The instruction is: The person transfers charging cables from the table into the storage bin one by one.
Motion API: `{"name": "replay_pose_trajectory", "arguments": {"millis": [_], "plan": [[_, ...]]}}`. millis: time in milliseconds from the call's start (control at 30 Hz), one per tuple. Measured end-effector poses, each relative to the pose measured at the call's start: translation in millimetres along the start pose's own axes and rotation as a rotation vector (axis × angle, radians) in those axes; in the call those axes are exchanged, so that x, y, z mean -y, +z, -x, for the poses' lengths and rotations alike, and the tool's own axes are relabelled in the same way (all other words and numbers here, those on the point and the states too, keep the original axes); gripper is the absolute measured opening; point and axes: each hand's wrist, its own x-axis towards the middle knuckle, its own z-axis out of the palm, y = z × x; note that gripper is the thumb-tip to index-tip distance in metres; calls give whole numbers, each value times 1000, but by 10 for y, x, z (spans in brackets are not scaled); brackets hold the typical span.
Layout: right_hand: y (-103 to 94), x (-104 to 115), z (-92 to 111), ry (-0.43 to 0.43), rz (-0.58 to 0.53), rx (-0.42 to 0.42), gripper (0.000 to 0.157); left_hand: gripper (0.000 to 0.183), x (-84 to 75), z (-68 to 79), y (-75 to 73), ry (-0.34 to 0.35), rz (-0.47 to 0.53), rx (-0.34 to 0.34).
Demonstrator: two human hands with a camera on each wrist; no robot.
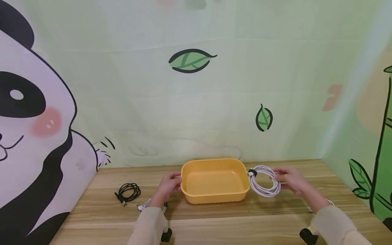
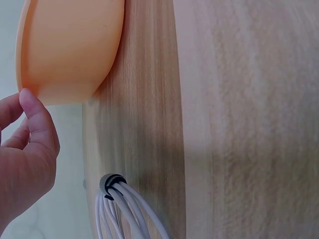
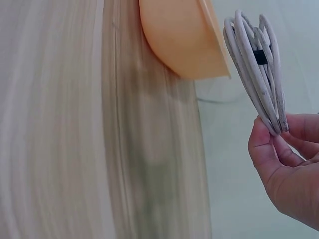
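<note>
A yellow plastic basin (image 1: pixel 214 198) stands on the wooden table, its inside bare. At its left end, my left hand (image 1: pixel 167 185) pinches the rim, the thumb (image 2: pixel 34 105) at the edge in the left wrist view. My right hand (image 1: pixel 291 180) holds a coiled white cable (image 1: pixel 266 193) by its right side, thumb against fingers. This coil (image 3: pixel 256 74) is raised beside the basin's right end, with a black strap round it. Partly behind my left forearm lies another white cable (image 2: pixel 127 204), also bundled with a dark strap.
A coiled black cable (image 1: pixel 120 197) lies on the table at the left. Part of another white cable (image 1: pixel 330 202) shows past my right forearm. Behind the table (image 1: pixel 232 221) hangs a pale green backdrop (image 1: pixel 128 85) printed with a panda and leaves.
</note>
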Motion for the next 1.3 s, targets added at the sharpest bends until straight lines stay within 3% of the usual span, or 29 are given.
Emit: {"name": "replay_pose_trajectory", "arguments": {"millis": [300,700,1300], "plan": [[170,124,-110,-19,-2,-2,45,32,39,-47,-9,1,-10,-1],[394,267,-217,-8,-14,-20,42,34,3,-5,-1,23,-16,20],[674,289,-395,20,-91,-51,40,35,-2,-22,-14,10,-41,16]]}}
